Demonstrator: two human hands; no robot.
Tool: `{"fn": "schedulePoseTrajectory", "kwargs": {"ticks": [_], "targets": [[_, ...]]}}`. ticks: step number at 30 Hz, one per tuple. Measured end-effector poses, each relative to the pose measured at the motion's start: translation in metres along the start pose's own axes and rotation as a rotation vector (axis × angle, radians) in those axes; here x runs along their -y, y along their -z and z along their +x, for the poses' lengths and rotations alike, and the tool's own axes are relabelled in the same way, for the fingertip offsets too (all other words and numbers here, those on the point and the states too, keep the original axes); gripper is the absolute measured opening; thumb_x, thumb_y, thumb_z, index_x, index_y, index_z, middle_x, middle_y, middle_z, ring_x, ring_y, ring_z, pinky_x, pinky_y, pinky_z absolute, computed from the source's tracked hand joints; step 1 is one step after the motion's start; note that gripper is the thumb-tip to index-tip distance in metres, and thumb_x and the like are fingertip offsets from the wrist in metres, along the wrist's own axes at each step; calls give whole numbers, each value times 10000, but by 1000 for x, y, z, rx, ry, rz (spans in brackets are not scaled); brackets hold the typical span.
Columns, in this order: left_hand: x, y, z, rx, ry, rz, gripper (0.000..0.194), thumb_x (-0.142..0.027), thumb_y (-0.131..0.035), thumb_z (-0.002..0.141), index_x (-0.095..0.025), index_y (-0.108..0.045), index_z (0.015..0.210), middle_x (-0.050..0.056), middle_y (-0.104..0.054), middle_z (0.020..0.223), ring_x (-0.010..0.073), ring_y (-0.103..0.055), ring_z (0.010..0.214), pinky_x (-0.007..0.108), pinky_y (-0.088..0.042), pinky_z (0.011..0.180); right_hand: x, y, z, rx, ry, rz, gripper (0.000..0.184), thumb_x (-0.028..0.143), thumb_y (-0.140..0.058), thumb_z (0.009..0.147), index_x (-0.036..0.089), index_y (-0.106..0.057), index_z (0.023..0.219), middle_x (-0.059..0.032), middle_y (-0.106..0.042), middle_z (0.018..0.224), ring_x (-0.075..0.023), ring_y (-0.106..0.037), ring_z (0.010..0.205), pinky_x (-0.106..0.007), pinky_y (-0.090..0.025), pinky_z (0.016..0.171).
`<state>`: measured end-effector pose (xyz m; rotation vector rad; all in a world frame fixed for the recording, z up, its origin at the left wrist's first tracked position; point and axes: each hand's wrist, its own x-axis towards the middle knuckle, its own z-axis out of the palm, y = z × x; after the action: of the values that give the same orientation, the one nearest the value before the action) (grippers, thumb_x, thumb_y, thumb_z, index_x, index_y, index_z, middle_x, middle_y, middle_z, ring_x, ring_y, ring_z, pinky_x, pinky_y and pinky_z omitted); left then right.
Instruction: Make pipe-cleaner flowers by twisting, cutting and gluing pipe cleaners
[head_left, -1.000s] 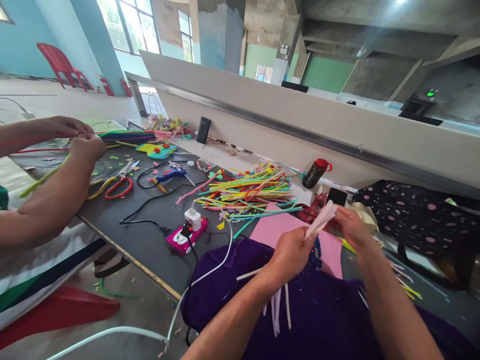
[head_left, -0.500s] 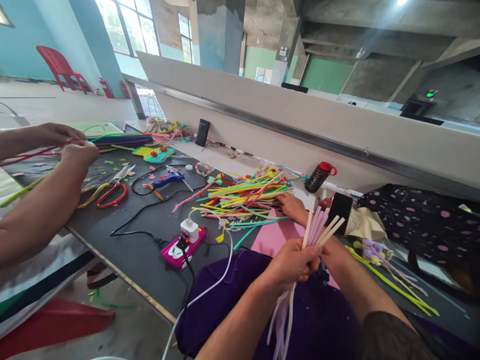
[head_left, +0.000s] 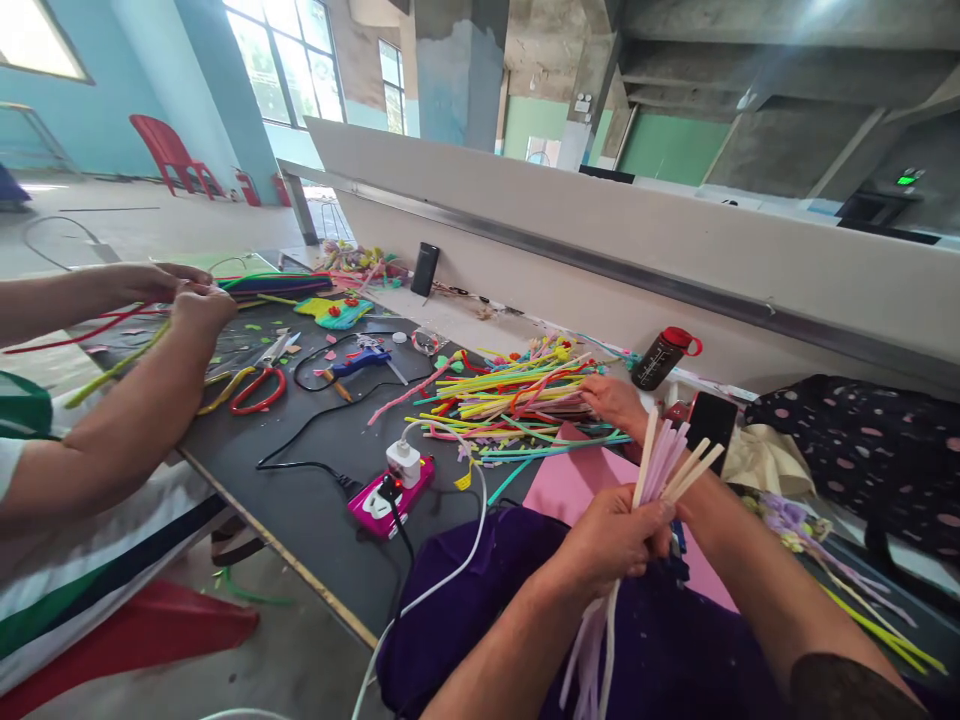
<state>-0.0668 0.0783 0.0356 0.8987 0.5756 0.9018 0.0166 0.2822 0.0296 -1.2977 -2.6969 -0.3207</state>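
My left hand (head_left: 616, 535) is closed round a bundle of pale lilac and cream pipe cleaners (head_left: 666, 462); their upper ends fan out above my fist and the lower ends hang over my purple lap. My right hand (head_left: 615, 399) reaches forward onto the pile of many-coloured pipe cleaners (head_left: 510, 392) on the black table (head_left: 300, 490), its fingers buried among them. A pink sheet (head_left: 570, 480) lies on the table just beyond my left hand.
A co-worker's hands (head_left: 187, 295) at the left work on red and green pipe cleaners. Red-handled scissors (head_left: 259, 388), a blue glue gun (head_left: 360, 360), a pink power strip (head_left: 390, 495) with cables, a red-capped bottle (head_left: 664, 358), a phone (head_left: 709, 425) and a dotted bag (head_left: 862, 450) are around.
One second ago both my hands held the pale bundle. My right hand has since let go and reached out to the coloured pile, while my left hand keeps the bundle.
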Motion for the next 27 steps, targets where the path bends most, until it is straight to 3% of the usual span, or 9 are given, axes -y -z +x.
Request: {"fn": "schedulePoseTrajectory", "kwargs": {"ticks": [6, 13, 17, 22, 27], "targets": [[-2, 4, 2, -15, 5, -52, 419, -492, -490, 754, -114, -572, 917, -67, -413, 500, 4, -203, 301, 178, -118, 317, -3, 6, -1, -203, 42, -18, 269, 282, -387, 880, 181, -624, 958, -65, -592, 925, -162, -525, 780, -249, -346, 643], [-2, 7, 2, -12, -28, -63, 422, -487, -510, 744, -118, -569, 940, -68, -425, 514, 2, -202, 313, 180, -113, 328, 0, 41, -8, -279, 75, -221, 267, 276, -388, 880, 195, -640, 914, -83, -587, 1021, -229, -445, 918, -345, -259, 776], [-3, 8, 3, -36, -26, -58, 420, -499, -520, 731, -129, -568, 924, -70, -422, 515, 3, -200, 326, 178, -111, 331, -6, 61, -9, -296, 3, -282, 276, 302, -396, 876, 185, -646, 879, -91, -606, 922, -211, -471, 842, -327, -260, 717], [-7, 9, 2, -79, -16, -56, 458, -515, -535, 711, -125, -574, 947, -65, -433, 518, 3, -218, 334, 176, -130, 339, -6, 79, -13, -332, -155, -200, 313, 328, -360, 885, 196, -640, 926, -65, -603, 874, -172, -524, 738, -271, -248, 551], [-6, 9, 2, -90, -18, -53, 457, -507, -549, 702, -123, -575, 949, -64, -438, 518, 1, -214, 332, 169, -128, 333, -5, 93, -16, -440, -217, -120, 302, 335, -383, 871, 200, -649, 916, -54, -612, 903, -165, -542, 746, -256, -290, 558]]}}
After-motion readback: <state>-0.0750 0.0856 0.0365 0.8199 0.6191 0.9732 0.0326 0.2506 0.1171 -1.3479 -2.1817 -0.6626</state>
